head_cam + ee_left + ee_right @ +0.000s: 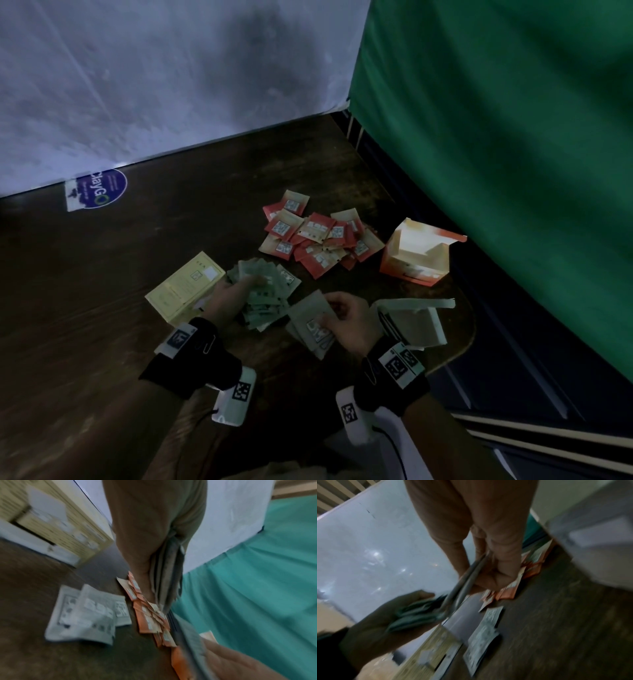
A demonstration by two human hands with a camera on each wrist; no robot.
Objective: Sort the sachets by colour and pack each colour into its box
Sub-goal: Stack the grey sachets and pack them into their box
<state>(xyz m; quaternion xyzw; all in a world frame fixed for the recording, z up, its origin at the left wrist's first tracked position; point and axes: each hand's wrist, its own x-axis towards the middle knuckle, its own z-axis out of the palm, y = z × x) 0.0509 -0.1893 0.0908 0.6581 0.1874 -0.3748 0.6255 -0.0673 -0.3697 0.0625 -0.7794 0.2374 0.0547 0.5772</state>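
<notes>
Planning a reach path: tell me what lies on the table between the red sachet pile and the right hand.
Head view: bare dark tabletop separates the red sachet pile from the right hand, which grips grey sachets.

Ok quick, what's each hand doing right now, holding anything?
Left hand: grips a stack of green sachets.
Right hand: pinches a few grey sachets.

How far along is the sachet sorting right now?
Sorting looks mostly done: red sachets heaped by the open red box. In hand: left hand holds green sachets; right hand pinches grey sachets. Packing remains; no box visibly filled.
</notes>
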